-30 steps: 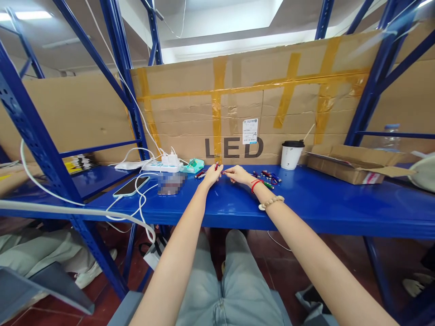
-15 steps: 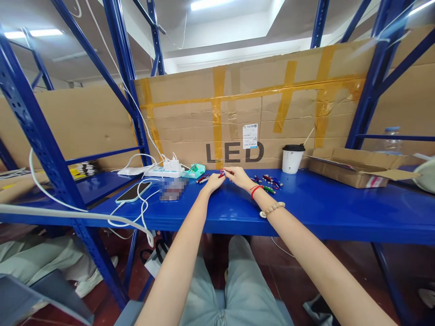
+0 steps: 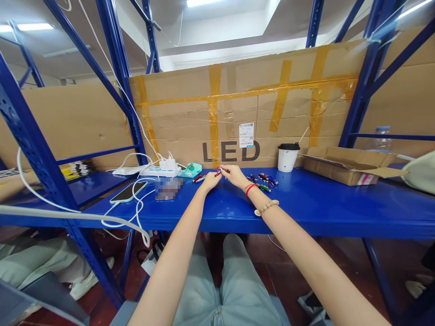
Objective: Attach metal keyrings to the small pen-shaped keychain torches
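Observation:
Over the blue table, my left hand (image 3: 211, 181) and my right hand (image 3: 234, 175) meet, both with closed fingers. Between their fingertips is a small red pen-like piece (image 3: 218, 172), largely hidden, so its exact kind is hard to make out. Just behind my left hand lie a few red and silver pen-like pieces (image 3: 198, 178). To the right of my right hand is a loose pile of small red, blue and green pen-like pieces (image 3: 267, 179). My right wrist wears a red cord and a beaded bracelet.
A white lidded cup (image 3: 287, 158) with a straw stands right of the pile, beside an open cardboard box (image 3: 348, 166). At left are a phone (image 3: 128, 192) on a cable, a white power strip (image 3: 161, 170), a green packet (image 3: 190, 170) and a blurred-out item. Blue rack posts flank the table.
The whole view has shifted slightly, so everything sits a bit further left. Both hands stay together on the red piece, with little visible change in grip.

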`<state>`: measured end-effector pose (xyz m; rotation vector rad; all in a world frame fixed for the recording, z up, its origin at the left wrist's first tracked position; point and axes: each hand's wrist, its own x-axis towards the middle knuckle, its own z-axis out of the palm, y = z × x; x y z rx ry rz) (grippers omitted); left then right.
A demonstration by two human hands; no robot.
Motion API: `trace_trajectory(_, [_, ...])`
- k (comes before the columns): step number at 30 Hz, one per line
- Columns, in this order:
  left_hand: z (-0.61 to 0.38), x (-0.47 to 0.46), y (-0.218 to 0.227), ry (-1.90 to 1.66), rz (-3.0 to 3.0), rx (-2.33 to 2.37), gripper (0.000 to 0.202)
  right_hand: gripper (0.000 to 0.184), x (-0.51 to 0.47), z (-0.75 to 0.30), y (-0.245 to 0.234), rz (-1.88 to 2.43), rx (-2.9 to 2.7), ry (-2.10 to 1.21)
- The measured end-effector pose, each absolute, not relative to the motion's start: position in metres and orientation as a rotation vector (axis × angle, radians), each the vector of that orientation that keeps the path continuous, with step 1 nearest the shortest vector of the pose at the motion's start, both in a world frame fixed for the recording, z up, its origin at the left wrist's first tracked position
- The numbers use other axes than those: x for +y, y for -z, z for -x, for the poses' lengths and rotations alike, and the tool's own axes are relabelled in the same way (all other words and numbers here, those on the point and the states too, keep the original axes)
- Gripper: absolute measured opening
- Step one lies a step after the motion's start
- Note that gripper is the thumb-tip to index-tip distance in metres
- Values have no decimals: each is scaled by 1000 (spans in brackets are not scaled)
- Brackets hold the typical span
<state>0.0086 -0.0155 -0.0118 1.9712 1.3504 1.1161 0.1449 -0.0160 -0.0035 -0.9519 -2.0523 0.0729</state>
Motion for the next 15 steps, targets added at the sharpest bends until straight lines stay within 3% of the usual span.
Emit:
trace_trajectory(9, [-4,-19,10,-1045,-2031,1686,34,32,-26,-150,-2,1216,-2184,-174])
trace_trajectory(15, [-1,-27,13,-563,-2298,2198,52,28,-31,-153,0,1524,-2206,-185])
